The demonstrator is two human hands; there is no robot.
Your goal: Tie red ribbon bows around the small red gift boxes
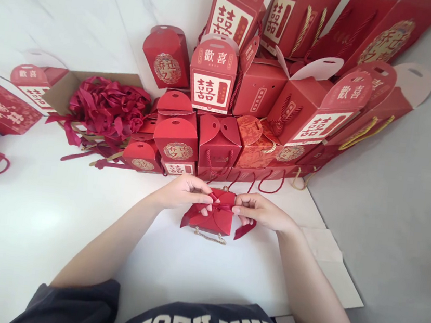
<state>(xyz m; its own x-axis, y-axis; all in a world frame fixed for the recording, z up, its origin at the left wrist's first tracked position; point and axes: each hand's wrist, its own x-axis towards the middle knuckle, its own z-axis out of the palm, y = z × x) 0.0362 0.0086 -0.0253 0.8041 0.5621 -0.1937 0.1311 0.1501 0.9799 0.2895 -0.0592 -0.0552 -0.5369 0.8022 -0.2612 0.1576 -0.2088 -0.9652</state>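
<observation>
A small red gift box (214, 220) with a gold cord handle at its near side stands on the white surface (34, 233) in front of me. A dark red ribbon (244, 231) runs across its closed top flaps, its ends hanging off both sides. My left hand (184, 191) pinches the ribbon at the box's top left, fingers closed. My right hand (258, 211) pinches the ribbon at the top right, fingers closed too. Both hands rest right at the box.
A heap of red gift boxes (218, 141) and tall red carriers (212, 74) is stacked behind the box. A cardboard box of loose red ribbons (107, 109) lies at the left. More red boxes (2, 109) sit at the far left. Grey floor (410, 206) lies right.
</observation>
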